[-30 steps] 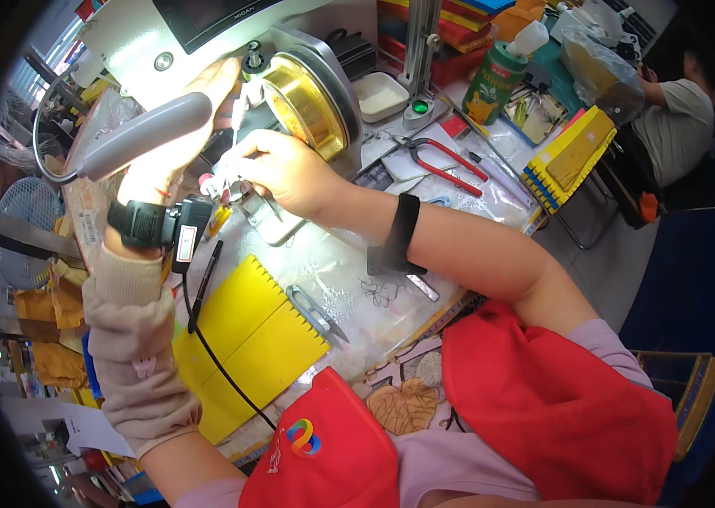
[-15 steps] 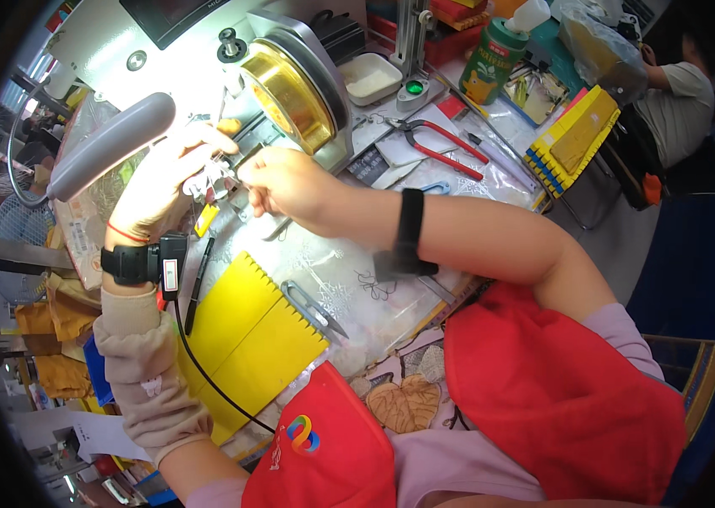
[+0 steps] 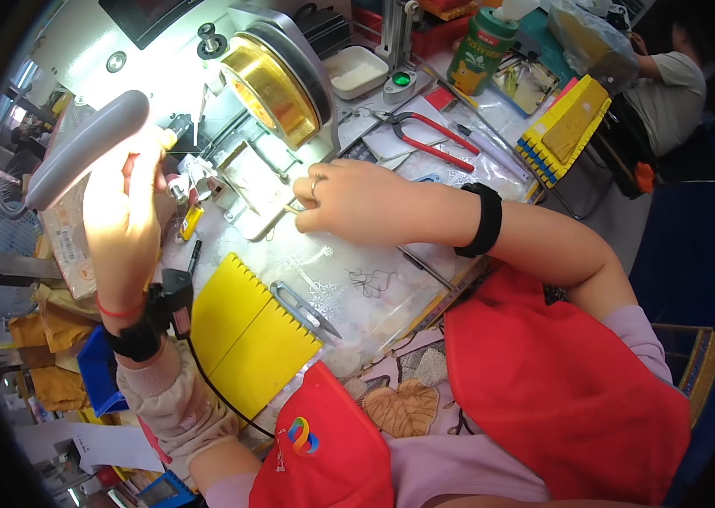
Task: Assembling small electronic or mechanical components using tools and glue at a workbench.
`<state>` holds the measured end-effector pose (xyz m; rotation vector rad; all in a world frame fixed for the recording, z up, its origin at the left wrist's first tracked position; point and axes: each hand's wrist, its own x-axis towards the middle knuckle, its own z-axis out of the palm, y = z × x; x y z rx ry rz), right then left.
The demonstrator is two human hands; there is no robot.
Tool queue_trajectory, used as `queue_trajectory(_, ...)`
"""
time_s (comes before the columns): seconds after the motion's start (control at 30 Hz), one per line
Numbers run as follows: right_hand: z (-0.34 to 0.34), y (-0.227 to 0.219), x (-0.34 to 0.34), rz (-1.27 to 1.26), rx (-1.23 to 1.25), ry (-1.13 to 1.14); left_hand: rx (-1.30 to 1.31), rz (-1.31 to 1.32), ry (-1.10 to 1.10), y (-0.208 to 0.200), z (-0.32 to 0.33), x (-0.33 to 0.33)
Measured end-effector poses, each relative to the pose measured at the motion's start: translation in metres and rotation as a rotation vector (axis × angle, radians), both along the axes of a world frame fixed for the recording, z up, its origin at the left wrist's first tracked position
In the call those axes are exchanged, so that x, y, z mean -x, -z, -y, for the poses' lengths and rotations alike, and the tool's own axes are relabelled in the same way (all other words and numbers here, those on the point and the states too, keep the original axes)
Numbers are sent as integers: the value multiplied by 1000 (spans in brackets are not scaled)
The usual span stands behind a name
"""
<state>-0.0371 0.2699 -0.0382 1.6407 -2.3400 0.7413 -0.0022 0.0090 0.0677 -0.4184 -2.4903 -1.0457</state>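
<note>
Beneath the smooth grey bar-shaped lamp (image 3: 91, 148), the left hand (image 3: 125, 199) is at nine o'clock from the pale, shallow, metal-rimmed plate (image 3: 266, 188), near the cluster of small silver metal fittings (image 3: 199, 176), while the right hand (image 3: 347, 203) is at three o'clock with its fingertips at the plate's edge. Both hands' fingers are curled, though glare and angle leave me unable to tell whether either is clamped on anything. The shiny gold wheel (image 3: 273, 93) sits at twelve o'clock from the plate, the yellow comb-edged card (image 3: 252, 334) at six and the red-handled metal pliers (image 3: 438, 142) at two.
</note>
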Motion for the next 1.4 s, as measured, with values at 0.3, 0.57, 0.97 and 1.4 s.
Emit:
queue_trajectory(0.3, -12, -19, -23, 33, 245, -11, 590, -419, 123, 25, 25, 11)
queue_trajectory(0.57, -6, -10, -27, 372, 342, 129, -81, -64, 144, 36, 25, 12)
queue_trajectory(0.97, -7, -7, -26, 78, 328, 47, -826, 195, 400, 25, 10, 12)
queue_trajectory(1.4, 12, -22, -28, -119, 605, -13, 691, -297, -170, 9, -24, -2)
